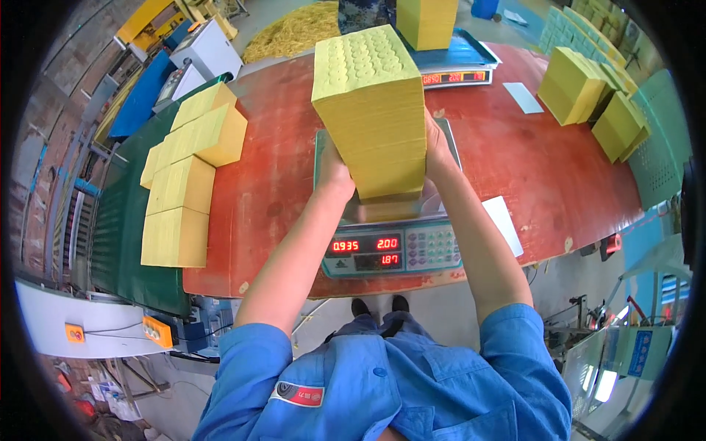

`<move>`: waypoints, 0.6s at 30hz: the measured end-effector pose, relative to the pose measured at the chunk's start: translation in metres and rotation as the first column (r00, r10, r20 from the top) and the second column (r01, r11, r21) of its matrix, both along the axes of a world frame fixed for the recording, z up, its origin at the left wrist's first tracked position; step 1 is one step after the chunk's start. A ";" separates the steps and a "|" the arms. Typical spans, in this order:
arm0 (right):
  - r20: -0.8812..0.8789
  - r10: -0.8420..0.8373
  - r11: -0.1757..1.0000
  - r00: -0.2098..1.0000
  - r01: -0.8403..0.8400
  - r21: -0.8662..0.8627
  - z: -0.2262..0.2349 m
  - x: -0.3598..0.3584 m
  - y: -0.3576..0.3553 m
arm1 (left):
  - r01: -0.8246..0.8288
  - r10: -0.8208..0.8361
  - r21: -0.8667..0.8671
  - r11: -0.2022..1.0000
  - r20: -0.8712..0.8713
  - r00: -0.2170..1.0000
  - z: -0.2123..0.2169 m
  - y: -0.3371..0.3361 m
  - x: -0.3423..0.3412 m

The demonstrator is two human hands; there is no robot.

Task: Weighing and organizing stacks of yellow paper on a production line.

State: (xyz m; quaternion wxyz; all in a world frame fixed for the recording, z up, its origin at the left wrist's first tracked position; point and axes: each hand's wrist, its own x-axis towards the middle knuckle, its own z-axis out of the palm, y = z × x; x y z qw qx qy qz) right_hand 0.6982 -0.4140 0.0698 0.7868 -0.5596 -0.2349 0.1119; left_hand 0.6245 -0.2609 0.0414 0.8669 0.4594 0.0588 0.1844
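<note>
A tall block of stacked yellow paper (379, 132), its top pressed with rows of curved marks, stands over a digital scale (434, 253). My left hand (336, 173) closes on its left side, low down. On the opposite side my right hand (437, 147) grips it, with the fingers partly hidden behind the block. The block's lower end is at the scale's metal pan (371, 212); whether it touches the pan I cannot tell. Red digits glow on the scale's front panel, beside a keypad.
Several yellow paper blocks (176, 235) stand on a green conveyor (110, 242) at the left. Others (570, 88) are at the right of the red table (515, 162). Across it, a second scale (463, 76) bears another block (426, 26). White sheets (504, 224) lie at the right.
</note>
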 end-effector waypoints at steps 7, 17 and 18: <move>-0.103 -0.238 0.971 0.966 0.236 -0.033 -0.023 -0.031 -0.051 | -0.302 0.302 0.020 0.953 -0.125 0.945 0.003 -0.006 -0.076; -0.380 -0.128 0.992 0.916 0.124 -0.033 -0.057 -0.194 -0.148 | -0.307 0.307 0.055 0.950 -0.341 0.888 -0.016 -0.012 -0.272; -0.421 -0.117 0.993 0.900 0.106 -0.049 -0.060 -0.208 -0.147 | -0.299 0.296 0.046 0.953 -0.356 0.886 -0.017 -0.010 -0.281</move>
